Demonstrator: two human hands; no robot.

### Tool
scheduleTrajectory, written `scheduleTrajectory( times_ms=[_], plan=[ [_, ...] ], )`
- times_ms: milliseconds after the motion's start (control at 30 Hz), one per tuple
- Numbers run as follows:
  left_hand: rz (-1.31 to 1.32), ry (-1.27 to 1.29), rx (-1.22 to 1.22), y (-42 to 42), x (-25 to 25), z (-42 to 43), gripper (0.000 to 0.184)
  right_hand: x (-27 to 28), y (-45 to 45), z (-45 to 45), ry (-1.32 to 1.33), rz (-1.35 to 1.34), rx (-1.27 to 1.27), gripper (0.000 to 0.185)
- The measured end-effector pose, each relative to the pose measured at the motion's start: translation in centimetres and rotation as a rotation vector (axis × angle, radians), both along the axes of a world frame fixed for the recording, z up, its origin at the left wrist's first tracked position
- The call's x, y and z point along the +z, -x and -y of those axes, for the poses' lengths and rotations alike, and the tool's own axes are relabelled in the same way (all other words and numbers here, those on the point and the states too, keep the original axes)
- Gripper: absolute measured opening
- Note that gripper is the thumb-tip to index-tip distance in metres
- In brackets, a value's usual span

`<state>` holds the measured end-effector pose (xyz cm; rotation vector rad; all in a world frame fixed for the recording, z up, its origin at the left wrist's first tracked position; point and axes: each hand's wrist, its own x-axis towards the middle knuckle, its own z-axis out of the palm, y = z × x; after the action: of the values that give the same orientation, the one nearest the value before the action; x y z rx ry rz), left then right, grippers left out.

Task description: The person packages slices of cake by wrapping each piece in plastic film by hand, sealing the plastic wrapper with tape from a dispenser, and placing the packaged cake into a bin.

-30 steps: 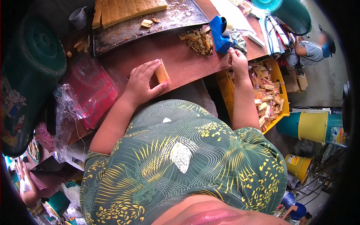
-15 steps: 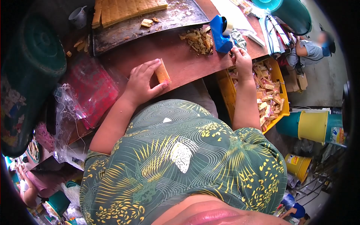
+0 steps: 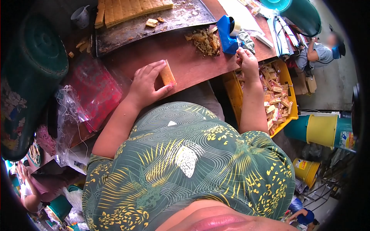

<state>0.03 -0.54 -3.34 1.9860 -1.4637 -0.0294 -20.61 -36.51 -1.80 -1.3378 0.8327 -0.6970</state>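
Far left, a green tub; beside it, red plastic sheeting at the worktop's edge. We think a sleeve or wrist brushing that loose plastic could drag it under our work.

Behind, a dark tray bearing sliced cake, loose pieces at its near side. Its rim looks close enough to catch our knuckles.

Our left hand: arched, moderately wide, holding a bar between fingertips at the far end and thumb at the near. Bar stands by the worktop's front edge, in what looks like clear wrap with pink marks. Squeezing end to end could crack it, crumbly as the cake seems; slack fingers could let the wrap open, or the bar tip off the edge.

Right of it, a heap of crumbs touching or just beside the blue dispenser. Crumbs on the adhesive would spoil its stick.

Our right hand: narrow, fingertips pinched on what seems a short end of clear tape. Tape could fold onto itself or cling to a finger if pulled askew; a hard tug could shift the dispenser.

Below that forearm, a yellow crate of packed bars; a dropped elbow could knock it. Far right, another person, well apart.
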Motion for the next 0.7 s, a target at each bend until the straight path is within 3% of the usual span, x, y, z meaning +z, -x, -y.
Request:
scheduleTrajectory(
  times_ms=[700],
  plan=[
    [0.017,-0.001,-0.003,0.0,0.1,0.0,0.072,-2.1,0.4,0.7,0.269,-0.153,0.028,0.023]
  ],
)
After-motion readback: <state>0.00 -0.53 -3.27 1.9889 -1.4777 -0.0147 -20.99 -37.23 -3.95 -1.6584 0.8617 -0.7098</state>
